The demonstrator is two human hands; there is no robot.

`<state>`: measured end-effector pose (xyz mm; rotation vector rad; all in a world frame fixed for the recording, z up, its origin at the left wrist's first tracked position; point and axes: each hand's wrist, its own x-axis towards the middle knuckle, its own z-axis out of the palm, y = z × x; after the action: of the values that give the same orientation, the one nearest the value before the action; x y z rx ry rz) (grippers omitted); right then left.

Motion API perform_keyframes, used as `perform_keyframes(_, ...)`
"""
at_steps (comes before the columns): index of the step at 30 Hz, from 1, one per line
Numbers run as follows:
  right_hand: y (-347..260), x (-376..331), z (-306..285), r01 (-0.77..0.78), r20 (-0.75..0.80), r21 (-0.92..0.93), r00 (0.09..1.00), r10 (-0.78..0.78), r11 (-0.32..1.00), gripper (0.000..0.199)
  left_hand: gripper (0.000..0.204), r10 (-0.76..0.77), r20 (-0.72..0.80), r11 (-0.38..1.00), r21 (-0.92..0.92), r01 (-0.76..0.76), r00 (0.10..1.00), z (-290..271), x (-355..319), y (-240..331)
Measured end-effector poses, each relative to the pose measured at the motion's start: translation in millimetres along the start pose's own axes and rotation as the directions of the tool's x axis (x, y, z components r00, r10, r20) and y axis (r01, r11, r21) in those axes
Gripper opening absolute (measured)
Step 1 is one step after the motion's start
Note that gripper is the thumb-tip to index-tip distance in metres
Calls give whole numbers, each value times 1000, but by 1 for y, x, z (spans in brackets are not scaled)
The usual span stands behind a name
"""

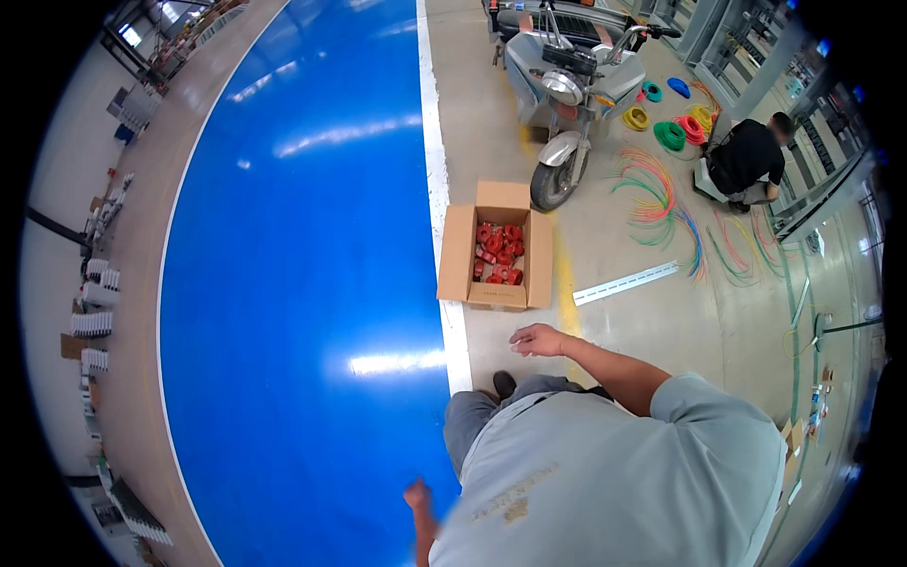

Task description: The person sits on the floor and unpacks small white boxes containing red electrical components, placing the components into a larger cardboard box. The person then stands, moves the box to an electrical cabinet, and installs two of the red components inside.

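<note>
My right hand (pixel 537 340) hangs just below the near edge of an open cardboard box (pixel 499 295), apart from it. Its fingers are loosely bent, slightly apart, and nothing shows in them. In the box lie several red ring-shaped rolls (pixel 499 248), perhaps tape; its flaps are folded outward. Low at my left side, my left hand (pixel 416 493) hangs over the blue floor (pixel 302 406). That hand is small and blurred, so its fingers cannot be made out clearly, and no object is visible in it.
Beyond the box stands a motorbike (pixel 564 104). Right of it lie coiled cables (pixel 670 136), loose coloured wires (pixel 654 198) and a white slotted strip (pixel 625 283). A person in black (pixel 746 156) sits low beside metal frames (pixel 820 200). A white line (pixel 433 123) borders the blue floor.
</note>
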<state>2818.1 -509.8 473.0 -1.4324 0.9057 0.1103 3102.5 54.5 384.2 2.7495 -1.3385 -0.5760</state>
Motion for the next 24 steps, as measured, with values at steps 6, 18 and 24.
perform_keyframes(6, 1, 63, -33, -114, -199, -156, 977, 82, 981, 37, 20, -143, 472, 932, -232, 279, 870, 20, 82, 45)
perform_keyframes(18, -118, 191, -132, -414, -345, -148, 873, 346, 898, 48, 28, -290, 326, 184, -904, 387, 900, -121, 498, 18)
perform_keyframes(24, -173, 251, -161, -460, -371, -92, 839, 398, 883, 51, 28, -437, 359, 64, -902, 426, 825, -141, 515, -29)
